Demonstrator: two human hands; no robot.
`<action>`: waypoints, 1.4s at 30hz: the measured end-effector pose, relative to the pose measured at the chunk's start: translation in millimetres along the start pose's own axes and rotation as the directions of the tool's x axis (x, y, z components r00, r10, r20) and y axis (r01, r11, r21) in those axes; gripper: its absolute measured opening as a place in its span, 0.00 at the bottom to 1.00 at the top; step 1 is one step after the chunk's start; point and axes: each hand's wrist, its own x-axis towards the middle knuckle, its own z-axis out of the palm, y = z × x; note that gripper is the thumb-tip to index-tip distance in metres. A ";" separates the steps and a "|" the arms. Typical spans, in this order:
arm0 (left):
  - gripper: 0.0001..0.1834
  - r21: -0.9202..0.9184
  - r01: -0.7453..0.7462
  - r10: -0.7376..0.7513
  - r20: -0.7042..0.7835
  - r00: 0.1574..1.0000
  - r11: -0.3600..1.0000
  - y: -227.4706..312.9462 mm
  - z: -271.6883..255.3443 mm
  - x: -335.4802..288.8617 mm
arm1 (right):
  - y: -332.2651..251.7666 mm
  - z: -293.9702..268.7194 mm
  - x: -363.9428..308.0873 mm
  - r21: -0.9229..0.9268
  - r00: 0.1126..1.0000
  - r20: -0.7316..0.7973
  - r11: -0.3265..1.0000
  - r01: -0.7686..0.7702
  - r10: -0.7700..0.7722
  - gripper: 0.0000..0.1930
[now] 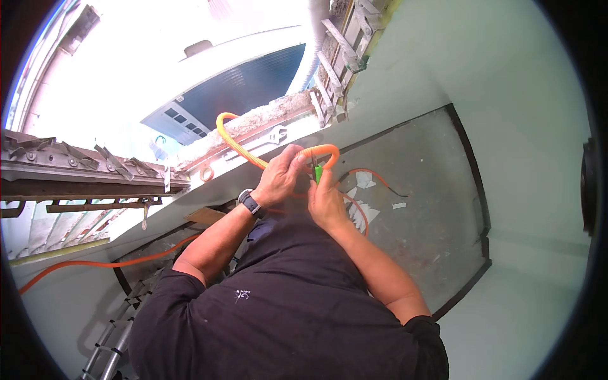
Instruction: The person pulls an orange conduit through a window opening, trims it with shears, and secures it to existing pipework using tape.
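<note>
Dark shirt (297, 304) fills the near view. Beyond it, left hand (278, 180) grips an orange conduit (253, 155); right hand (326, 202) pinches green cutters (316, 172) at its end. Judging, trimming is underway, needing a steady squeeze.

Strong daylight pours in from the upper left, and the sky there is blown out to flat white, swallowing detail around the metal framing (95, 164). The pale green wall (481, 69) on the right is evenly lit, with soft shade below. The dark shirt (285, 316) reads almost black, its folds hard to make out. Straight edges bow toward the rim, a black ring closes the corners, and the outer parts look softer than the sharp centre.
</note>
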 end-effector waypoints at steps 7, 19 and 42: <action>0.21 0.025 0.033 -0.033 0.027 0.999 0.999 -17.6 -1.6 7.7 | 13.7 19.3 9.1 0.054 0.997 0.050 0.997 -0.057 0.054 0.21; 0.19 -0.258 0.515 -0.365 0.461 0.809 0.817 12.0 -33.8 25.0 | 50.1 50.8 31.3 0.144 0.936 -0.270 0.951 0.273 -0.228 0.17; 0.11 0.459 -0.290 0.173 0.281 0.944 0.840 27.9 -29.0 11.3 | -0.4 -62.4 10.0 0.242 0.990 0.141 0.970 -0.019 -0.015 0.16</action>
